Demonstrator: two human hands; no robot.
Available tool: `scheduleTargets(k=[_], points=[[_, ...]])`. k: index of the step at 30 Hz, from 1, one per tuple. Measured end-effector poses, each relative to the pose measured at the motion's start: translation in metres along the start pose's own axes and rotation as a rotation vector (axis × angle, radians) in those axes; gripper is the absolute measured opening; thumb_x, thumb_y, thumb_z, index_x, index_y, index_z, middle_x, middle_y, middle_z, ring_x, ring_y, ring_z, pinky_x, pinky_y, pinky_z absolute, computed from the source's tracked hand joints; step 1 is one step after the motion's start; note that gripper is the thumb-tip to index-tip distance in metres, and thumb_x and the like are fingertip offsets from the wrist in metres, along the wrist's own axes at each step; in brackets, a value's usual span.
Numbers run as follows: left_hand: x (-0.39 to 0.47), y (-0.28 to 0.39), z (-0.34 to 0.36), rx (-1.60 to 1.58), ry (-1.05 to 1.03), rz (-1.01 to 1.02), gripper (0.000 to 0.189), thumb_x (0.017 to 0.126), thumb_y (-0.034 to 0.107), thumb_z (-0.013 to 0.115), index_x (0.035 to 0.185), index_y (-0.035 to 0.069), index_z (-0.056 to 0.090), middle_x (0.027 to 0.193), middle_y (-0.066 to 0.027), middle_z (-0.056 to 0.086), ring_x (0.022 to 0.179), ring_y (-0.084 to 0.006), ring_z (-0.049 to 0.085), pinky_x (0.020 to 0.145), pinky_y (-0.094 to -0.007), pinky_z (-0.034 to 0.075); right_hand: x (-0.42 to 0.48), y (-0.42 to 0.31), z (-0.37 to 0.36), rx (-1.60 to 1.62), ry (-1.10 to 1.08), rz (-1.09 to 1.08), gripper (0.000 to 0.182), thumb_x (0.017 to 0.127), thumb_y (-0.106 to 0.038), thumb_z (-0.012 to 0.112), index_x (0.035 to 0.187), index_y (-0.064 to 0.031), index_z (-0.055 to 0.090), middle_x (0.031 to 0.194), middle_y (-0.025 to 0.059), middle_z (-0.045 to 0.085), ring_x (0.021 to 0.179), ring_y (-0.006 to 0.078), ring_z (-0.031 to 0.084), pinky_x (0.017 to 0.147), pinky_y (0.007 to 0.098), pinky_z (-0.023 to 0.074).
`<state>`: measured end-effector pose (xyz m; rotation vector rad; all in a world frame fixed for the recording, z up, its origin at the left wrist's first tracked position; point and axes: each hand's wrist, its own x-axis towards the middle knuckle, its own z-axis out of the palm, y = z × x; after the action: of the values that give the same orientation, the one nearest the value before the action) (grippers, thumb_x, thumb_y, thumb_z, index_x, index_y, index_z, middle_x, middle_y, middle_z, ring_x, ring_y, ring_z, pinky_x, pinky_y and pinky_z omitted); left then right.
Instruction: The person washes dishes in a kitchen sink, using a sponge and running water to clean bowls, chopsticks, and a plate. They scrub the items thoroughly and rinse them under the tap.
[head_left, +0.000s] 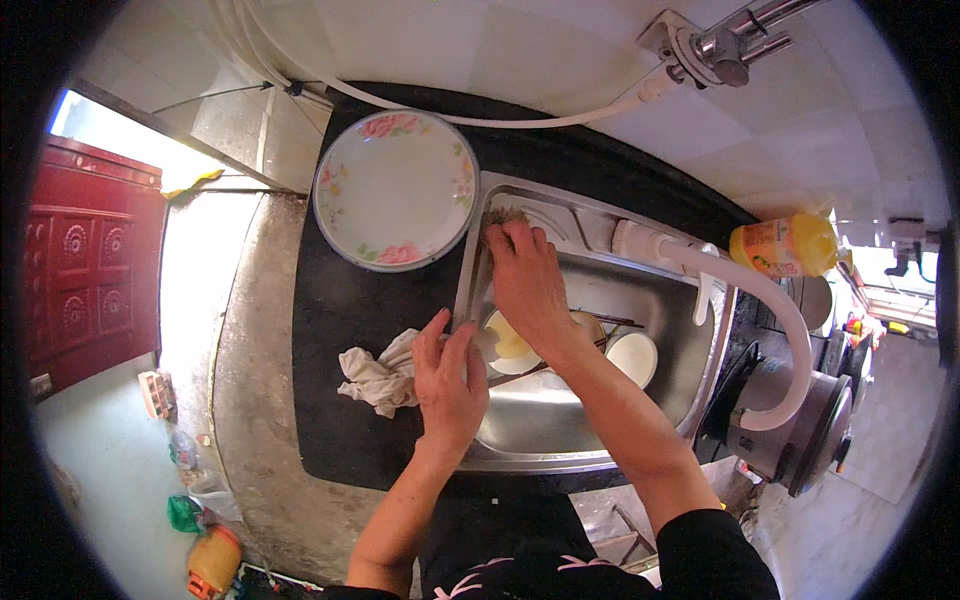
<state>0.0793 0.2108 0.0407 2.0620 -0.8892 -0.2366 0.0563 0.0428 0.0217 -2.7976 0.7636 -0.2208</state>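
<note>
My right hand (527, 281) reaches over the upper left corner of a stainless steel sink (525, 461), its fingertips on a brownish scouring pad (504, 216). Over the sink's left rim is my left hand (452, 375), fingers apart, beside a crumpled pale cloth (379, 373) on the black counter. In the basin are a bowl with something yellow (510, 349), a white bowl (632, 358) and dark chopsticks (619, 321); my right arm partly hides them. A large white floral-patterned plate or basin (396, 191) stands on the counter behind the cloth.
A white hose (795, 322) arches over the sink's right side. A yellow plastic bottle (784, 246) lies or leans at the back right, and a dark-lidded cooking appliance (787, 427) stands right of the sink. A metal tap (727, 56) is on the tiled wall. A red door (94, 262) is far left.
</note>
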Motion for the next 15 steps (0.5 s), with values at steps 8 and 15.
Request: scheduleTargets(k=[8,15], points=[[-0.003,-0.002,-0.002,0.008,-0.025,-0.025,0.030,0.081,-0.005,0.063,0.110,0.002,0.063,0.126,-0.0216,0.052,0.099,-0.0329,0.058,0.082,-0.0389,0.050,0.020,-0.009,0.006,-0.157,0.095,0.114,0.032,0.084,-0.008,0.055,0.115,-0.0032,0.058,0.110,0.0135,0.054,0.100,0.0310,0.056,0.079,0.0434,0.0495],[-0.004,0.008,0.000,-0.026,-0.020,-0.037,0.030,0.081,-0.005,0.063,0.111,0.004,0.063,0.126,-0.0210,0.052,0.102,-0.0334,0.058,0.085,-0.0389,0.051,0.029,0.015,-0.009,-0.188,0.053,0.012,0.037,0.082,-0.012,0.059,0.118,-0.0041,0.057,0.115,0.0129,0.053,0.105,0.0304,0.054,0.090,0.0421,0.0457]])
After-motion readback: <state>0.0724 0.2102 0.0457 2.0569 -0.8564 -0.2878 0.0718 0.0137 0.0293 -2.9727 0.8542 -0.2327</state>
